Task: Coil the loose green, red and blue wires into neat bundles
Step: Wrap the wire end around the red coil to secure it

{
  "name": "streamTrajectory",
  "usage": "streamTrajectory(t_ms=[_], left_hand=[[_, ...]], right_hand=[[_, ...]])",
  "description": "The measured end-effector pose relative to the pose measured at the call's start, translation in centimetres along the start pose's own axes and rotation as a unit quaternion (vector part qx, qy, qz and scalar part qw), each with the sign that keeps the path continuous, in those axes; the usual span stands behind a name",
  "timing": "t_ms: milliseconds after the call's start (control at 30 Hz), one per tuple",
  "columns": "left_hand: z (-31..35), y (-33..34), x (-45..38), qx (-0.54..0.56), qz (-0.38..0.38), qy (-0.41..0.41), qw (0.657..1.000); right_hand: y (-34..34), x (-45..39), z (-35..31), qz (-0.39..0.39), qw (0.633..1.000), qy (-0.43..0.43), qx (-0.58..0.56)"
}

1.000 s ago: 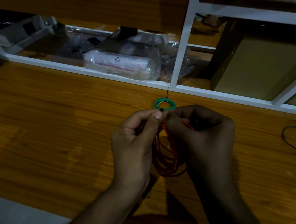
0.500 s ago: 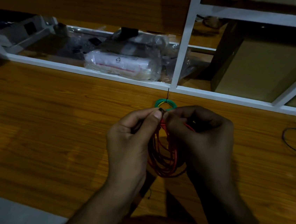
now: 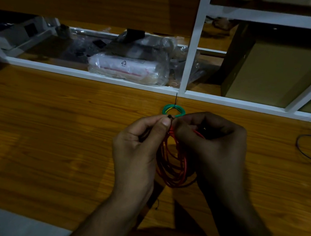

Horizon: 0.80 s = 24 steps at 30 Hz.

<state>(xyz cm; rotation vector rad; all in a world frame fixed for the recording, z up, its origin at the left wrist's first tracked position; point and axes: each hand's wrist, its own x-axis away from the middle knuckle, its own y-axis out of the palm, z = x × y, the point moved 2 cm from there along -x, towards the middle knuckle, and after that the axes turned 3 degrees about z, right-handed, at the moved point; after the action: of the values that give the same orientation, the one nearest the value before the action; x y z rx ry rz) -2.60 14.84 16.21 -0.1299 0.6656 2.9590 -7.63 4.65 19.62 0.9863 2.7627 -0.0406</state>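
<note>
- Both hands meet at the centre of the head view: the left hand (image 3: 137, 150) pinches a small black tie (image 3: 169, 117) between thumb and forefinger at the top of the red wire (image 3: 172, 165) coil, and the right hand (image 3: 211, 143) is curled shut around the same spot, its fingertips pressed against the left thumb.
- Compared with the pictures from a second ago, almost nothing has shifted: the hands sit in the same pinch, the red loops hang between the palms in the same shape, and only the camera has drifted a little.
- By my reading this stillness means the fastening of the red bundle is under way, a fine finger job and not a winding one; whether the tie is already closed is too small and dark to tell.
- Just above the hands, the green wire (image 3: 173, 109) lies on the wooden surface (image 3: 53, 136) as a small tight ring with a black tie sticking up from it, so that bundle looks finished.
- At the right edge of the frame the blue wire (image 3: 309, 147) sprawls loose on the surface, well apart from the hands, so it seems to be the one left to coil.
</note>
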Motion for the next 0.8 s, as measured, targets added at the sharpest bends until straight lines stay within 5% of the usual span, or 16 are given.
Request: streamTrajectory(t_ms=[633, 800], left_hand=[[1.2, -0.8, 0.2, -0.051, -0.142, 0.033, 0.988], [2.0, -1.0, -0.1, -0.179, -0.168, 0.103, 0.964]], right_hand=[[-0.8, -0.9, 1.5, -0.028, 0.998, -0.056, 0.012], [-0.9, -1.7, 1.4, -0.06, 0.991, -0.106, 0.057]])
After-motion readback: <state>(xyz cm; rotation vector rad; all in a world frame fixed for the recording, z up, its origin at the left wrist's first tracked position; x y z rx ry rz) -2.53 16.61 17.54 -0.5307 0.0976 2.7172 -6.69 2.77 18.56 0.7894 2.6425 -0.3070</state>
